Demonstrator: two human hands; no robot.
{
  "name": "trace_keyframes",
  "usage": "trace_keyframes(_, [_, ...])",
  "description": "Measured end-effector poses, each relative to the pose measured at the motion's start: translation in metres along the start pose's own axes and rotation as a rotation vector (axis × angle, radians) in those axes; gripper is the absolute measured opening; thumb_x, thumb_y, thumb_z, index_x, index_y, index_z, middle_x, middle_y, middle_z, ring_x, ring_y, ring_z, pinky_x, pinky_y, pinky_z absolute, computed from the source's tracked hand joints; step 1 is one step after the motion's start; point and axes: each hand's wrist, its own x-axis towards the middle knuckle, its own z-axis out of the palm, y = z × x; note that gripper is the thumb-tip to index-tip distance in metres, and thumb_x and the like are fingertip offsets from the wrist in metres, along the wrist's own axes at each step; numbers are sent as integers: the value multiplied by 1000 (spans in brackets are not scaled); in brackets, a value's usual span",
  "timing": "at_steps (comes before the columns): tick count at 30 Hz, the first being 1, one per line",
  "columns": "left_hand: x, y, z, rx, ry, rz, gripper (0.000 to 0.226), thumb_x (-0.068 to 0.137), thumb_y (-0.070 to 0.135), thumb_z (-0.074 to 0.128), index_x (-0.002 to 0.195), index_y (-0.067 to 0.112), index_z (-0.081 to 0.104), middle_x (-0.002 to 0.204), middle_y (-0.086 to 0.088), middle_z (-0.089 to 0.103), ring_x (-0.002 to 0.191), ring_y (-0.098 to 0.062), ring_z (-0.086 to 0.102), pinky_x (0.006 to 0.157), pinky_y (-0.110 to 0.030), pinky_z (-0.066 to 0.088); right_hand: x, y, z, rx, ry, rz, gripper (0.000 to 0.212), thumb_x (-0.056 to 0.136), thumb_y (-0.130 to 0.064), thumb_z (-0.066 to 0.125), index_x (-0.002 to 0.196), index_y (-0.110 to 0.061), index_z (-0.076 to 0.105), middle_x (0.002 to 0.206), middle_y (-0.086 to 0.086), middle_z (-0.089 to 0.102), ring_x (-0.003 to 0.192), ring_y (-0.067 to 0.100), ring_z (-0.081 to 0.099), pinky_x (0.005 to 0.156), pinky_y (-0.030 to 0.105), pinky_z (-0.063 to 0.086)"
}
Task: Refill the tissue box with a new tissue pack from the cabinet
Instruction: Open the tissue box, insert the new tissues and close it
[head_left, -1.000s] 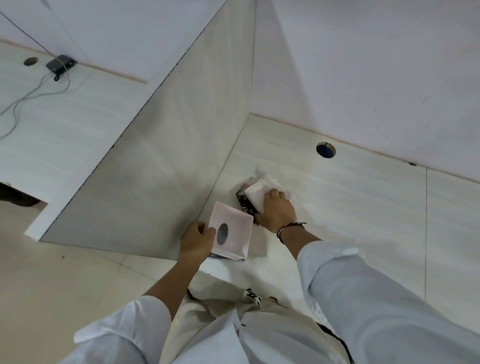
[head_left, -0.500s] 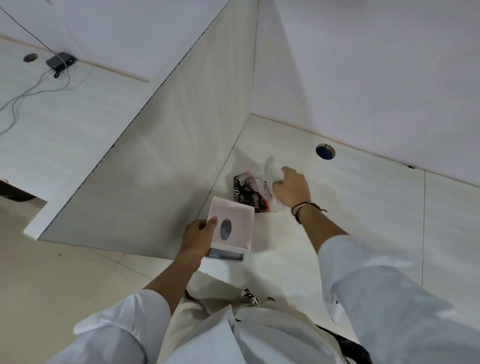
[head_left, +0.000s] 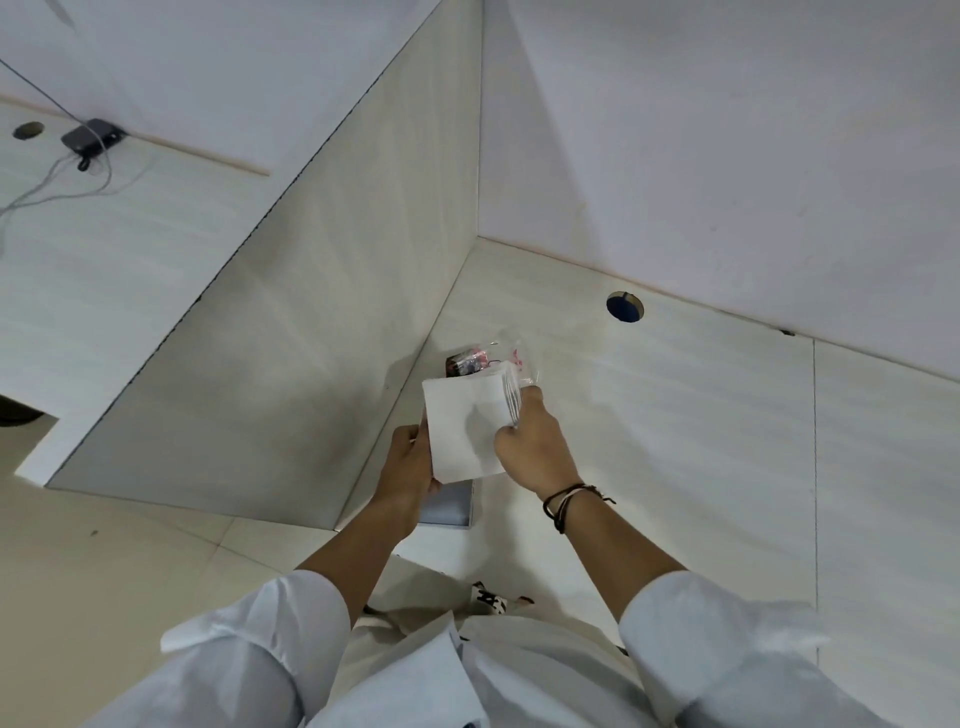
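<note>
Our left hand grips the left edge of the white tissue stack, held flat-face up above the tissue box, long axis pointing away from us; our right hand pinches its right side, empty wrapper behind.

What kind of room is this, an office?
Probably an office with partitioned desks: a pale desk with a round cable hole, a divider panel, and a neighbouring desk carrying a charger and cables.
</note>
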Motion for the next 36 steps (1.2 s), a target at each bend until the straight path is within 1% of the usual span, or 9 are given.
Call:
trace_keyframes(8, [-4,6,-4,-174,-149,14,45,106,54,40,117,28,75,111,-4,81,107,-27,74,87,-41,60,-10,-5,17,136,7,25,54,100,-18,53,145,-1,29,86,-6,60,75,1,56,56,15,41])
trace_keyframes(12, [-8,7,-5,-185,-182,21,62,100,69,34,126,27,72,118,-6,80,114,-24,73,101,-48,56,-10,-2,26,-52,153,-64,47,102,-32,54,135,-1,42,93,8,66,91,31,66,76,39,53])
trace_keyframes(15, [-9,8,-4,-112,-184,61,56,91,70,56,123,28,70,120,-3,79,116,-22,72,99,-50,58,-1,3,28,-212,174,-4,43,97,-39,58,127,-8,55,131,12,49,124,37,43,104,51,40])
trace_keyframes(17, [-3,4,-6,-123,-149,43,82,70,70,79,134,22,60,131,-6,73,120,-25,70,100,-53,58,5,4,23,2,89,64,40,90,-42,64,119,-13,66,134,8,49,123,29,43,109,47,41])
trace_keyframes(21, [2,-2,-7,-112,-150,52,79,70,44,85,137,16,52,135,-8,68,119,-26,69,90,-48,61,11,16,17,154,14,101,36,78,-40,75,97,-11,77,99,6,79,97,27,74,89,42,60])
trace_keyframes(24, [8,-5,-5,-58,-149,81,63,72,25,75,130,15,51,131,-12,65,118,-30,66,90,-50,61,8,24,22,105,103,37,15,86,-23,72,91,-12,63,87,-1,72,82,21,66,67,30,50])
trace_keyframes(26, [12,-3,-5,-61,-161,92,53,72,19,69,122,16,52,128,-13,64,114,-29,65,87,-48,60,5,26,25,152,164,14,29,90,-23,71,102,-12,48,85,-9,63,77,14,61,61,23,43])
trace_keyframes(32, [11,-3,-10,-14,-256,85,55,72,17,73,122,19,51,125,-6,66,113,-26,66,83,-41,61,14,34,21,263,-24,122,71,93,-50,70,130,-9,26,101,-18,54,102,16,63,94,36,49])
trace_keyframes(36, [11,-7,-13,207,-301,72,91,64,28,95,138,23,43,130,-3,67,118,-23,69,88,-44,64,11,35,25,203,-9,62,64,98,-53,59,128,-8,25,98,-18,52,106,19,61,89,31,43])
